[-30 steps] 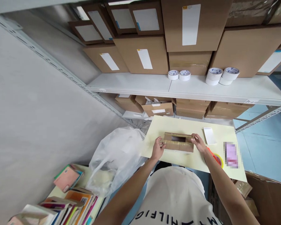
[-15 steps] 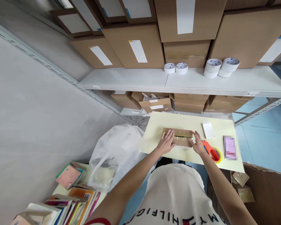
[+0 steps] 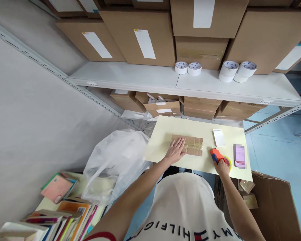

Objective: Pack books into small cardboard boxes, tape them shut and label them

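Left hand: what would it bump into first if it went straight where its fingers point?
Past the taped cardboard box under it, the left hand would probably meet the brown cartons below the shelf first, though depth is unclear.

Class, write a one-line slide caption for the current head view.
Left hand resting on a taped cardboard box, right hand holding an orange tape dispenser.

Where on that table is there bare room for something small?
The table has bare room left of the cardboard box and left hand, plus a strip behind the box, toward the shelf. The right end is crowded: right hand gripping the tape dispenser, white card and purple item.
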Motion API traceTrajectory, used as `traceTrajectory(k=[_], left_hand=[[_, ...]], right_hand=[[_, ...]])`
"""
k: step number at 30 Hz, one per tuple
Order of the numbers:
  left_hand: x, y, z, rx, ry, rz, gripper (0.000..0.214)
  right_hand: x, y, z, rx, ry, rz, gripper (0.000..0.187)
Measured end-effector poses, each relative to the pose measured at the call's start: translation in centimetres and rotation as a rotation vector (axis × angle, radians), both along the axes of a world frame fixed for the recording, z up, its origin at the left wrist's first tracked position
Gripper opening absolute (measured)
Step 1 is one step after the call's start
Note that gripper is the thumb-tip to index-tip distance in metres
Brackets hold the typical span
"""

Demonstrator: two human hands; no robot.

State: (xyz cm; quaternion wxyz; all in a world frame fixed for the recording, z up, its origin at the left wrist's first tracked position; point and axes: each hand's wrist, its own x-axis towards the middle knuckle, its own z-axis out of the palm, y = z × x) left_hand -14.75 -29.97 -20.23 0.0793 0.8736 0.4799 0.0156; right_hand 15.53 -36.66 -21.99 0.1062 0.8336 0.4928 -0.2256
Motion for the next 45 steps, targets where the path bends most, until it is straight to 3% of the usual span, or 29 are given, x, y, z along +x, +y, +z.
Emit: traceTrajectory(k=[3,6,9,12,15,19,24,27,29,31,33,36,41,45], left_hand=[[0.0,-0.4,-0.5,0.029,-0.037,0.012,0.068],[0.1,-0.7,-0.7,0.053,-0.071,0.025,0.069],[0.3,-0.6,-0.4,0.049,-0.087,0.037,0.069],[0.6,-0.4,0.1,0.040,-0.098,0.046,0.066],[0.9,-0.5,0.3,0.038,-0.102,0.049,0.065],[1.2,-0.9,0.3,0.035,-0.113,0.074,0.062],[1.3,-0.7,1.0,-0.039,-0.187,0.108,0.057],[1.2,-0.1,2.2,-0.106,-0.356,0.189,0.053],[1.3,0.5,3.1,-0.163,-0.580,0.321,0.050],[1.6,1.2,4.0,-0.319,-0.863,0.487,0.051],[2.1,1.9,4.7,-0.575,-1.130,0.640,0.053],[2.9,2.9,5.2,-0.873,-1.363,0.799,0.047],[2.3,4.0,5.2,-0.829,-1.348,0.854,0.026],[-1.1,4.2,4.7,-0.760,-1.284,0.910,0.022]], right_hand=[[0.3,0.3,1.7,0.112,0.078,-0.048,0.041],[0.8,1.4,4.6,0.403,0.359,-0.122,0.046],[0.1,4.0,8.2,0.603,0.664,-0.085,0.053],[-1.7,7.4,11.1,0.600,0.815,0.073,0.054],[-3.4,10.1,12.6,0.546,0.819,0.263,0.056],[-5.2,12.4,12.8,0.402,0.832,0.401,0.062],[-6.4,13.9,11.8,0.227,0.792,0.373,0.066],[-6.4,14.3,11.4,0.222,0.769,0.374,0.066],[-6.3,14.4,11.3,0.228,0.774,0.393,0.066],[-6.1,14.3,11.3,0.231,0.777,0.411,0.065],[-6.1,14.1,11.4,0.235,0.773,0.428,0.065],[-6.1,14.0,11.5,0.243,0.770,0.451,0.065],[-6.5,13.8,12.0,0.232,0.697,0.503,0.067],[-6.1,13.8,12.7,0.202,0.524,0.579,0.064]])
